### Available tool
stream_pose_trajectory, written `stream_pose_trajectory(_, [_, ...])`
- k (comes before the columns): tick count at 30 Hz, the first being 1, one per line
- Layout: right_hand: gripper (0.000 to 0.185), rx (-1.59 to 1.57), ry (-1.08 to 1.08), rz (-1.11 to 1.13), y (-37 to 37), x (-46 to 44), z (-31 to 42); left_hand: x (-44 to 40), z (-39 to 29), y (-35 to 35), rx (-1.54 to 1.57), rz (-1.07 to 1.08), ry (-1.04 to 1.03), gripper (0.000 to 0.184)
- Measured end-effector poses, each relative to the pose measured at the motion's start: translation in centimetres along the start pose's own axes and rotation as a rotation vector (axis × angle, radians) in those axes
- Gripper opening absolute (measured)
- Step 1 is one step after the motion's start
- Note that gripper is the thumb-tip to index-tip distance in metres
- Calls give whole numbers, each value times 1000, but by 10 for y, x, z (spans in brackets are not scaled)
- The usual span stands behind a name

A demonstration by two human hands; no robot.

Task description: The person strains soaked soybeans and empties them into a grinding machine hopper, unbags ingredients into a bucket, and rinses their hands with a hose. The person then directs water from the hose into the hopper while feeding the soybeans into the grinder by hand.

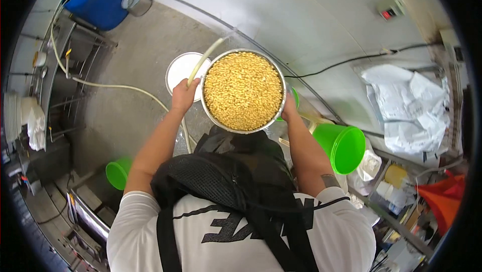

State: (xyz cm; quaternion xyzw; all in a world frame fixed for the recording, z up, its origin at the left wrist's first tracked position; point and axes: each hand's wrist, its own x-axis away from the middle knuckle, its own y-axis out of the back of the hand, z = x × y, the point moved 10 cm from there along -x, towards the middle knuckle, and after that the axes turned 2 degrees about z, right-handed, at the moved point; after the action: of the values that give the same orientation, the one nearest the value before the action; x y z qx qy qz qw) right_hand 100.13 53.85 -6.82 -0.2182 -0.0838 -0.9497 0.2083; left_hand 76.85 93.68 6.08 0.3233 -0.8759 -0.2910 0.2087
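A round metal bowl [205, 102] full of pale yellow soybeans [243, 91] is held up in front of my body. My left hand [185, 94] is closed around a cream-coloured hose [207, 56] at the bowl's left side. The hose end points up past the rim, with a faint spray of water at its tip. Whether the left fingers also grip the bowl is hard to make out. My right hand [289, 105] grips the right side of the bowl, its fingers partly hidden underneath. Behind the bowl on the left, a white round bucket or lid [182, 71] is on the floor.
Green buckets [346, 146] stand to the right, another green bucket [118, 172] to the left. A blue barrel [98, 1] and metal pail [136, 2] are at the back left. The hose trails across the wet floor [135, 46]. Silver sheeting [409, 109] hangs by the right wall.
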Motion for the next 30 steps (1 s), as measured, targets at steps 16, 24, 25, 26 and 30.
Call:
stream_pose_trajectory(16, [41, -634, -195, -24, -56, -90, -37, -25, 93, -231, 1787, 708, 585, 49])
stream_pose_trajectory(24, [40, -653, -171, -63, -53, -99, -54, 6, 78, -223, 1709, 705, 600, 50])
stream_pose_trajectory(25, [40, -657, -168, -69, -53, -99, -56, 10, 80, -222, 1685, 695, 615, 50])
stream_pose_trajectory(26, [40, -659, -166, -77, -55, -98, -57, 15, 80, -221, 1666, 683, 625, 50])
stream_pose_trajectory(30, [40, -665, -151, -94, -64, -92, -62, 25, 83, -221, 1598, 647, 641, 50])
